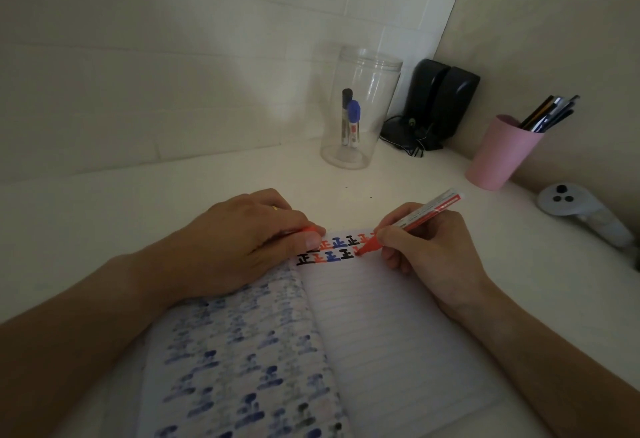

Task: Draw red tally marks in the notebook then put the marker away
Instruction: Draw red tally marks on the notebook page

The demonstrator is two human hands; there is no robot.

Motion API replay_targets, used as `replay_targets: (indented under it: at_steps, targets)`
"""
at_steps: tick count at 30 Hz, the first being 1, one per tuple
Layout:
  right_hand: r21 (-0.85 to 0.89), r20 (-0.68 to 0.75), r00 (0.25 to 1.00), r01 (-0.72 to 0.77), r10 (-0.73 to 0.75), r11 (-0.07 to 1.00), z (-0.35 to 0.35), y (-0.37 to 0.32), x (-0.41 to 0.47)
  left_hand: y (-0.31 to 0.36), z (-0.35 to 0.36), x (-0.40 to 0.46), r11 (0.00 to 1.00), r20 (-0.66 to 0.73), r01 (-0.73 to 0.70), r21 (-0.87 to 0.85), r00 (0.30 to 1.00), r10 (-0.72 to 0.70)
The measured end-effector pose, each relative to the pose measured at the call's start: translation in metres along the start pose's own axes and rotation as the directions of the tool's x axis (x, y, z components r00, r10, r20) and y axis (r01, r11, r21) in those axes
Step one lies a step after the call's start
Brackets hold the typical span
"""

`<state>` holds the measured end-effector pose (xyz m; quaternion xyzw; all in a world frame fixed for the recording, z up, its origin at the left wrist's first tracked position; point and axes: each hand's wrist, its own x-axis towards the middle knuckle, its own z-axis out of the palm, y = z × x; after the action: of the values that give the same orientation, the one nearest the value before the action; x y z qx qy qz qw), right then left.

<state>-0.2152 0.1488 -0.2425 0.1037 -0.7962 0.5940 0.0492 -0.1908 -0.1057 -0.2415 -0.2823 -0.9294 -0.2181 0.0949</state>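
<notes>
An open lined notebook (381, 326) lies on the white desk in front of me. Two rows of black, red and blue tally characters (341, 253) run along the top of its right page. My right hand (429, 250) grips a red marker (419, 219), its tip touching the page at the right end of the lower row. My left hand (249, 240) presses down on the upper left of the notebook and holds the marker's red cap (310, 229) between thumb and fingers. The left page shows blue and black ink bleeding through.
A clear plastic jar (360, 108) with a black and a blue marker stands behind the notebook. Two black speakers (440, 101) sit in the corner. A pink cup (498, 153) with pens and a white controller (581, 212) are at the right.
</notes>
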Motion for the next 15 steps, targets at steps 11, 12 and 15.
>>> replay_targets:
  at_steps: [11, 12, 15]
  targets:
    - [-0.063, -0.073, 0.997, -0.017, 0.013, 0.998, 0.0008, 0.0023, 0.0033, -0.0018, 0.0012, 0.0005, 1.0, -0.011, -0.016, 0.012, 1.0, 0.016]
    - [-0.071, -0.082, 0.997, -0.02, 0.014, 0.997, 0.0009, 0.0024, 0.0037, -0.0018, 0.001, 0.0004, 1.0, -0.009, -0.015, 0.01, 1.0, 0.015]
    - [-0.095, -0.096, 0.995, -0.034, 0.025, 0.995, 0.0021, 0.0014, 0.003, -0.0023, 0.001, -0.0002, 1.0, -0.002, -0.007, -0.002, 1.0, 0.007]
